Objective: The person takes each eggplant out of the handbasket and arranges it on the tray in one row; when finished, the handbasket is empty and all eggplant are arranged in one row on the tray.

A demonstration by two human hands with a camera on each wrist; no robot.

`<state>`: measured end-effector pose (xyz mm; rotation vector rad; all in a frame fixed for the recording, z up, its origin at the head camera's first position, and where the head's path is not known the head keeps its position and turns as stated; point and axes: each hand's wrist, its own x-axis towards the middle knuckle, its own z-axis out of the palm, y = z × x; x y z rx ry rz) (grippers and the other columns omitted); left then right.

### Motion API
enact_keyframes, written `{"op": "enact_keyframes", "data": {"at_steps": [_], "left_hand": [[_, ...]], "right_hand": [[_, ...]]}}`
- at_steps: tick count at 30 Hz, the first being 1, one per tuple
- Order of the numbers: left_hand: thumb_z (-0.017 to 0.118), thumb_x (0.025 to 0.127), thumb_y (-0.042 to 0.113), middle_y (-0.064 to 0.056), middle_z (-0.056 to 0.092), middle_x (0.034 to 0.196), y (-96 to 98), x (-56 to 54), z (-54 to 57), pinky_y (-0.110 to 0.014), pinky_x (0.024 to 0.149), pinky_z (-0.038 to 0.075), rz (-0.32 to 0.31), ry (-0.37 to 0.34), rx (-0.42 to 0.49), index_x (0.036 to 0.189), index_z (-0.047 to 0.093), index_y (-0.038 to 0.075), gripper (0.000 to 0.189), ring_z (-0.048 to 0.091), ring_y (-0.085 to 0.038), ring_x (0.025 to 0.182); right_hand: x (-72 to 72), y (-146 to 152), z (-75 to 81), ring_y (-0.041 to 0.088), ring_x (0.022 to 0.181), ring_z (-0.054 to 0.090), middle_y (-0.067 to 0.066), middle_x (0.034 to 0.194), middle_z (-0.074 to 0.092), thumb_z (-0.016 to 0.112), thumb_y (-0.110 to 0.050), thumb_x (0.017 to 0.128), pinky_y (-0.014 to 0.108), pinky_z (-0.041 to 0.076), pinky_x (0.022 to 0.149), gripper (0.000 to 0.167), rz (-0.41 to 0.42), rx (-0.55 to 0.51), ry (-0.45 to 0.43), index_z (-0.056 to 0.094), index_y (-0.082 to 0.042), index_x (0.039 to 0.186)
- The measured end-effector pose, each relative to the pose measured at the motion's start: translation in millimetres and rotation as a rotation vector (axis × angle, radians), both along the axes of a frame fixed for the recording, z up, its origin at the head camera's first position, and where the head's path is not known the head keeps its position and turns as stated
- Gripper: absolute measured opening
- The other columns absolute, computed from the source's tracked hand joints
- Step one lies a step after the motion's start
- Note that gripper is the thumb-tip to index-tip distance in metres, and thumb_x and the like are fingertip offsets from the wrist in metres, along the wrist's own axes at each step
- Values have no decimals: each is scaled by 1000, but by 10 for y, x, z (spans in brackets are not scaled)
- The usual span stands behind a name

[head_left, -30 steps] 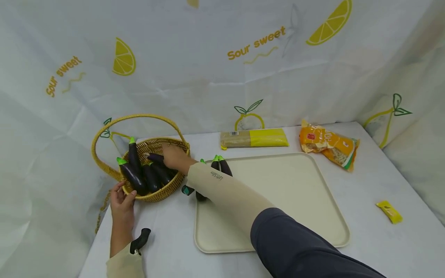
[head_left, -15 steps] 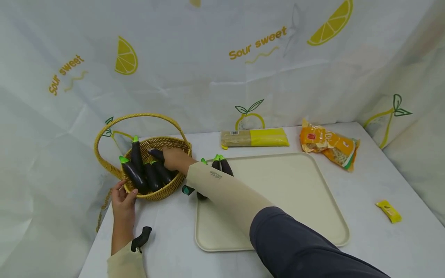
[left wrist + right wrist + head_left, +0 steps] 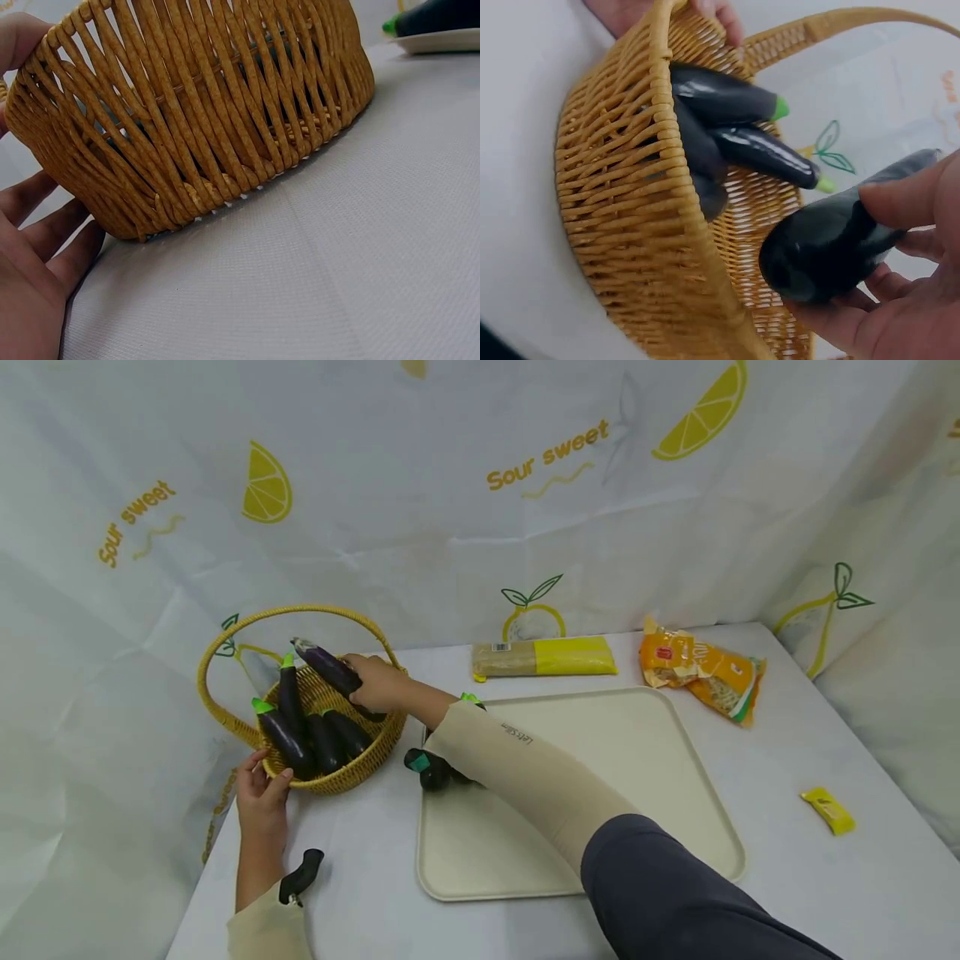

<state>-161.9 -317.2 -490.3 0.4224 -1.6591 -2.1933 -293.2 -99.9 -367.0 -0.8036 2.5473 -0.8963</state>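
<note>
A wicker basket (image 3: 356,774) with a tall handle stands at the left, holding several dark eggplants (image 3: 283,739) with green tips. My right hand (image 3: 381,683) grips another eggplant (image 3: 327,667), raised above the basket's far right part and slanting up to the left; its thumb and fingers lie around it in the right wrist view (image 3: 900,255). At the basket's near left side, my left hand (image 3: 261,793) holds the rim, thumb over it and the other fingers along the outer wall. More eggplants (image 3: 472,699) lie on the tray's left part, mostly hidden behind my right sleeve.
A beige tray (image 3: 585,793) takes up the table's middle, under my right forearm. Behind it lie a yellow-and-brown packet (image 3: 543,657) and an orange bag (image 3: 701,668). A small yellow packet (image 3: 828,811) is at the right. A lemon-print cloth (image 3: 420,552) hangs behind.
My right hand has come up out of the basket with the eggplant, which was lying lower among the others. My left hand stays at the rim.
</note>
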Motion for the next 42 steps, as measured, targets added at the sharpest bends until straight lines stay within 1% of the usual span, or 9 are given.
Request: {"op": "enact_keyframes", "data": {"at_steps": [4, 9, 15, 19, 27, 31, 35, 37, 42], "left_hand": [[61, 92, -3, -10, 31, 153, -7, -18, 12, -31, 110, 28, -8, -4, -19, 134, 38, 20, 53, 34, -21, 135], [60, 93, -3, -10, 33, 151, -15, -11, 18, -30, 108, 30, -3, -20, -37, 135, 38, 20, 53, 35, -21, 133], [62, 93, -1, -9, 29, 154, -27, 10, -16, -31, 110, 27, 5, -44, -30, 137, 36, 22, 56, 33, -20, 135], [63, 93, 2, -9, 28, 155, -24, 18, -18, -31, 110, 26, 8, -56, -40, 138, 36, 22, 56, 32, -20, 137], [61, 93, 0, -10, 30, 152, -34, 30, -16, -31, 109, 28, -9, -21, -18, 137, 37, 20, 54, 32, -21, 135], [60, 95, 3, -11, 32, 151, -27, 45, -14, -28, 107, 32, -7, -1, -12, 137, 39, 19, 49, 34, -21, 135], [58, 96, 3, -9, 32, 151, -68, 60, -5, -21, 96, 42, -13, 7, -15, 137, 41, 15, 45, 36, -22, 134], [59, 96, 3, -5, 29, 154, -104, 68, 9, -18, 93, 43, -22, -24, -38, 136, 42, 16, 46, 35, -22, 134], [65, 93, 8, 4, 23, 159, -164, 50, 55, -27, 103, 34, -59, -121, -86, 136, 43, 20, 50, 32, -23, 138]], "right_hand": [[47, 242, 3, 21, 130, 41, 7, 144, 42, 62, -18, 95, 35, 43, 95, 69, -22, -94, -9, 26, -21, 154], [139, 599, -77, 24, 125, 47, 10, 140, 46, 67, -19, 93, 39, 45, 93, 70, -54, -183, -36, 30, -18, 152], [285, 1035, -237, 17, 102, 57, 4, 123, 55, 72, -25, 89, 34, 51, 74, 70, -102, -253, -43, 34, -20, 149], [404, 1289, -355, 16, 95, 58, 4, 120, 55, 73, -30, 87, 34, 51, 73, 71, -186, -287, -48, 36, -20, 147], [663, 1804, -622, 21, 96, 58, 9, 121, 56, 73, -34, 87, 37, 51, 75, 69, -371, -340, -63, 40, -17, 145], [757, 1990, -695, 22, 95, 57, 10, 121, 57, 73, -34, 87, 38, 50, 74, 68, -434, -332, -63, 40, -16, 144], [807, 2103, -767, 22, 92, 58, 10, 115, 58, 73, -33, 86, 37, 50, 72, 68, -453, -301, -67, 42, -13, 143], [823, 2148, -815, 21, 91, 59, 9, 112, 59, 73, -33, 86, 36, 50, 71, 68, -464, -283, -76, 42, -13, 143], [854, 2246, -922, 20, 87, 59, 8, 106, 61, 73, -34, 86, 36, 50, 71, 67, -486, -192, -87, 44, -10, 142]]}}
